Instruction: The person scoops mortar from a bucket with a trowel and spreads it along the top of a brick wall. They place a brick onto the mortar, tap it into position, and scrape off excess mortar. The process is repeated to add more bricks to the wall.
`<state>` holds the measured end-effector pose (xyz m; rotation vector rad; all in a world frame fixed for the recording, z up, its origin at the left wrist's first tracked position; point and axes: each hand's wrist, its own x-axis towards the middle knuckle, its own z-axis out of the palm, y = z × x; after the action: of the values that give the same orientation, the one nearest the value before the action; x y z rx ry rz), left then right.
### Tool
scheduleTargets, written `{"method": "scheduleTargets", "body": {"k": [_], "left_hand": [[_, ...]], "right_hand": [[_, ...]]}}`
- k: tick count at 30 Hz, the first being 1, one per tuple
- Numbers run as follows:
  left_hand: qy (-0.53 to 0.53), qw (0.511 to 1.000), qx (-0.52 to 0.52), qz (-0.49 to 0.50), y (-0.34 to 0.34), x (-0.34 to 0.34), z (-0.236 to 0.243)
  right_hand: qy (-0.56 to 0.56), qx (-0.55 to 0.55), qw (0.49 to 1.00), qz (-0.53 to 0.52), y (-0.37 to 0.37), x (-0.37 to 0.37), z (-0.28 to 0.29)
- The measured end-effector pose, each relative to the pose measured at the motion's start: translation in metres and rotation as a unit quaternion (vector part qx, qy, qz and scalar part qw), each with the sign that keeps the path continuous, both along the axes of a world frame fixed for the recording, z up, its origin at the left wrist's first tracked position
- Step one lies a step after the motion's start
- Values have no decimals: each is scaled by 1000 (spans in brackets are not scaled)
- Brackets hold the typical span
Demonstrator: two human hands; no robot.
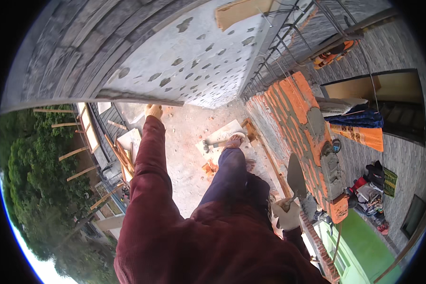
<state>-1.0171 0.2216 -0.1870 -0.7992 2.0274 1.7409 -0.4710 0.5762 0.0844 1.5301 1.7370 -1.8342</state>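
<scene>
My right hand (287,215), in a pale glove, grips a trowel (296,176) by its handle, the broad grey blade pointing up beside the brick wall. That wall (288,111) is orange brick with grey mortar spread in ridges and patches; a thicker mortar lump (333,176) sits at its near end. My left arm is stretched forward, and the left hand (154,111) is closed at the lower edge of a whitish wall (184,61) dotted with grey patches. Exactly how its fingers meet that edge is hard to make out.
By my foot a hammer-like tool (218,142) lies on a pale board (229,130). Steel bars (288,28) stick out past the brickwork. Loose planks (120,156) lie at left, near trees (38,170). Clothes (369,191) and an orange cloth (359,136) are at right.
</scene>
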Motion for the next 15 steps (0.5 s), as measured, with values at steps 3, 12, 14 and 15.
{"method": "scheduleTargets", "body": {"k": [3, 12, 14, 15], "left_hand": [[26, 998, -30, -52, 9, -69, -41], [28, 989, -129, -68, -28, -96, -105], [29, 985, -150, -78, -35, -98, -109], [32, 983, -159, -83, -39, -101, -110]], "right_hand": [[-47, 45, 981, 183, -1, 10, -34], [-114, -53, 957, 261, 17, -3, -96], [-114, -44, 957, 264, 23, -6, -95], [-139, -51, 949, 277, 26, -7, -98]]}}
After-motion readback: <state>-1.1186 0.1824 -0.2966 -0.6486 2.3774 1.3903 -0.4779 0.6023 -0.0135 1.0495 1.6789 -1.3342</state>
